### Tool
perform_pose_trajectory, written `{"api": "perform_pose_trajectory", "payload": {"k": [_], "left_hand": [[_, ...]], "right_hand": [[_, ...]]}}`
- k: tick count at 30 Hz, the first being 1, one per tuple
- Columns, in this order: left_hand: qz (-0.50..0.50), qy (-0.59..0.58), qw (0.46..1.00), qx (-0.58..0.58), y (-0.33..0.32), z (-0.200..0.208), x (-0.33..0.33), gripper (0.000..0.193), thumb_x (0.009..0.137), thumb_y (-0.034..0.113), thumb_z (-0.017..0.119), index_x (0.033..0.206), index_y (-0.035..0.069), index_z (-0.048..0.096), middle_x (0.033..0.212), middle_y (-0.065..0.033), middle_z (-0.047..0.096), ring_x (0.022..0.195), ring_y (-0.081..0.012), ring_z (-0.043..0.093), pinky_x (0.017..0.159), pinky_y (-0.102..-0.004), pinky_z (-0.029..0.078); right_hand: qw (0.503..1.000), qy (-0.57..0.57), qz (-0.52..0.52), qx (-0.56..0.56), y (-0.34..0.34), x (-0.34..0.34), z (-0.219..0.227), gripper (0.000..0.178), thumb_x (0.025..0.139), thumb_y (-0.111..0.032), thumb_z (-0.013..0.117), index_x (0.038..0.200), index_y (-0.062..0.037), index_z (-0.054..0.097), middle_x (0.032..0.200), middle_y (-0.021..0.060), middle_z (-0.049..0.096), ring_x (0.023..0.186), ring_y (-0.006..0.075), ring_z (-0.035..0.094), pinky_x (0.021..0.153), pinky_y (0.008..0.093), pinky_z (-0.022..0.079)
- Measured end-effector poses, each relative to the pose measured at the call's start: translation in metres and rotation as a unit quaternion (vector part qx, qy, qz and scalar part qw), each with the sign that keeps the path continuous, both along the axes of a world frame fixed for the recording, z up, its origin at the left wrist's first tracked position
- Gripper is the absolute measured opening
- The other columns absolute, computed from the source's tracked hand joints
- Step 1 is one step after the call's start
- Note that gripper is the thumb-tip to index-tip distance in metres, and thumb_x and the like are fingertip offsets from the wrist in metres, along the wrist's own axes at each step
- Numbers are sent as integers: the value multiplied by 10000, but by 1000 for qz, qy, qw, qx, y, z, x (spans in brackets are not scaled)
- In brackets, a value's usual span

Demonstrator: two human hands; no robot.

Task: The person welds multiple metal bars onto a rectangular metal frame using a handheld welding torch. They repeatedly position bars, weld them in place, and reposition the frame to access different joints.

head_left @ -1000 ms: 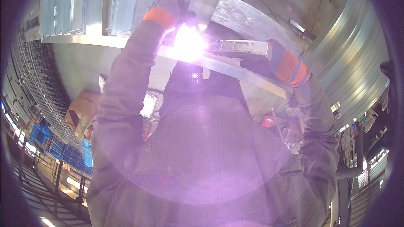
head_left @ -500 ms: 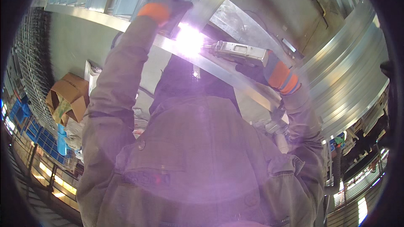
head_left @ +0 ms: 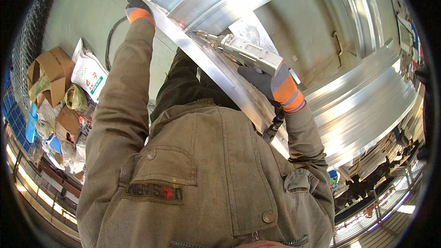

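Observation:
My right hand (head_left: pixel 274 86), in a grey and orange glove, is wrapped round a silver handheld welding gun (head_left: pixel 252 51). The gun's narrow nozzle points left, its tip close to the inner edge of a long shiny metal bar (head_left: pixel 196 56). A small red light spot shows on the metal just beyond the tip. Farther up the same bar, my left hand (head_left: pixel 139 11) in a matching glove has its fingers curled over the edge; their undersides are hidden. Ribbed metal panels (head_left: pixel 202 4) adjoin the bar on its far side.
Curved-looking ribbed metal sheets (head_left: pixel 363 105) lie at the right. On the left are an open cardboard box (head_left: pixel 51 74), a white printed sack (head_left: pixel 88 71) and several plastic bags. A black cable (head_left: pixel 110 41) runs along the floor near my left arm.
The glaring light at the nozzle has gone, leaving a small red spot. My left hand has shifted leftward along the bar, away from the gun. The view has shifted too.

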State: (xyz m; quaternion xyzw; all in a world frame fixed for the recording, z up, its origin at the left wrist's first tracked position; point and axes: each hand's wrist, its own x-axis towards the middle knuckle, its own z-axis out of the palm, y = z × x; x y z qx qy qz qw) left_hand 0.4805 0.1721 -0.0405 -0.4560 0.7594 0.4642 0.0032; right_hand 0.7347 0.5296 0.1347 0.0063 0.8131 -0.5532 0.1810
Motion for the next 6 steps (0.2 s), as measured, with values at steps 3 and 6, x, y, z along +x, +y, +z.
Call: {"api": "perform_pose_trajectory", "payload": {"k": [3,6], "left_hand": [[10,-2,998,56,27,25,14,1134,1043,900,330,1529,-81,627,1500,-288,686,1383,-477,628,1198,-540,430],[24,-43,999,-11,57,58,7,1134,1039,904,335,1519,-78,640,1495,-282,690,1380,-472,629,1182,-536,441]], "right_hand": [[999,-19,10,28,2,0,-9,451,984,-262,866,1348,-12,777,1222,172,826,1064,249,774,956,378,602],[1000,-16,6,-7,1,-1,-12,460,978,-268,872,1350,-15,776,1213,169,824,1056,244,771,948,379,601]]}}
